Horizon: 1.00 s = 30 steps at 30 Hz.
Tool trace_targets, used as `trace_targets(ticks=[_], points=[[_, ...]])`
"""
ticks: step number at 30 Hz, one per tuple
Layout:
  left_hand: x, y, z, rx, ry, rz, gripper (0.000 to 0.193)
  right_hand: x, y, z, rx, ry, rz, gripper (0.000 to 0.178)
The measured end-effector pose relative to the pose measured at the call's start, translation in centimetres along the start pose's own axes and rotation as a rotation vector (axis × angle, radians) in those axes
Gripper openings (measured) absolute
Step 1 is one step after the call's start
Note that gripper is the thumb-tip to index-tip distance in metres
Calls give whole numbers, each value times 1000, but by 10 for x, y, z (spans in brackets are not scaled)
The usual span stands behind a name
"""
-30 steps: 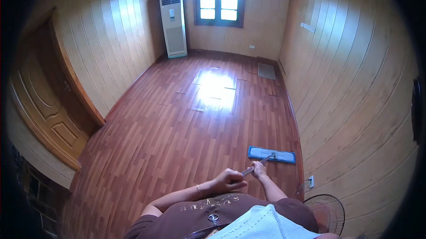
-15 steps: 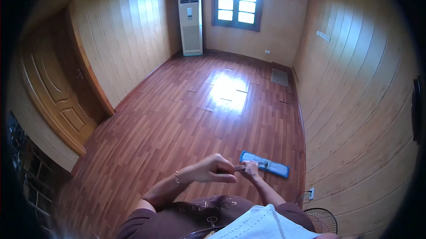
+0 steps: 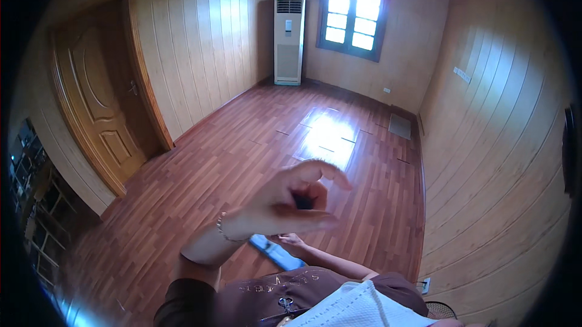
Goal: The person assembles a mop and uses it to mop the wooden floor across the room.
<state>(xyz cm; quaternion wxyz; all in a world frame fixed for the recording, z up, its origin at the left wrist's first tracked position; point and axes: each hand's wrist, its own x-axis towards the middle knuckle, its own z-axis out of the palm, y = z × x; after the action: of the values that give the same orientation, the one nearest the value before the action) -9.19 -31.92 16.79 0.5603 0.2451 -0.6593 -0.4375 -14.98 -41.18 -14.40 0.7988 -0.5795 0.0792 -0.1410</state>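
Note:
A flat mop with a blue pad (image 3: 277, 253) lies low on the floor in front of me, partly hidden by my arms and clothing. My right hand (image 3: 291, 241) is closed round the lower part of its handle, just beside the mop head. Nearer to the camera, my left hand (image 3: 294, 202), with a bracelet at the wrist, curls loosely round what appears to be the dark top end of the handle. Its thumb and forefinger stand apart. Most of the handle between the hands is hidden behind my left hand.
Reddish wood-plank flooring (image 3: 212, 175) stretches ahead. A standing air conditioner (image 3: 289, 42) is in the far corner, near a window (image 3: 351, 19). To the left is a wooden door (image 3: 103, 102). A fan (image 3: 441, 310) stands by the right wall, below a socket (image 3: 426, 286).
The mop head and my right hand have swung left and nearer to me. My left hand has risen closer to the camera, its thumb and forefinger spreading. The view has shifted left and upward.

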Motion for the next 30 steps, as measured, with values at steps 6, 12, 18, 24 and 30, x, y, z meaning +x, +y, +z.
trace_targets(ticks=[6, 12, 18, 24, 30], points=[[-14, -90, 19, 456, 221, 95, 38, 4, 38, -20, -144, -53, -202, 41], [-55, -203, 2, 903, 449, 154, 33, -1, -77, -85, -309, -246, -250, 42], [-157, -302, -79, 1045, 644, -462, 19, -72, -192, -37, -17, 6, -521, 41], [-295, -389, -143, 1171, 602, -649, 11, -77, -151, 30, -1020, 46, -972, 20], [-330, -352, -133, 1315, 522, -620, 12, -67, -145, 78, -1075, -18, -1187, 19]])
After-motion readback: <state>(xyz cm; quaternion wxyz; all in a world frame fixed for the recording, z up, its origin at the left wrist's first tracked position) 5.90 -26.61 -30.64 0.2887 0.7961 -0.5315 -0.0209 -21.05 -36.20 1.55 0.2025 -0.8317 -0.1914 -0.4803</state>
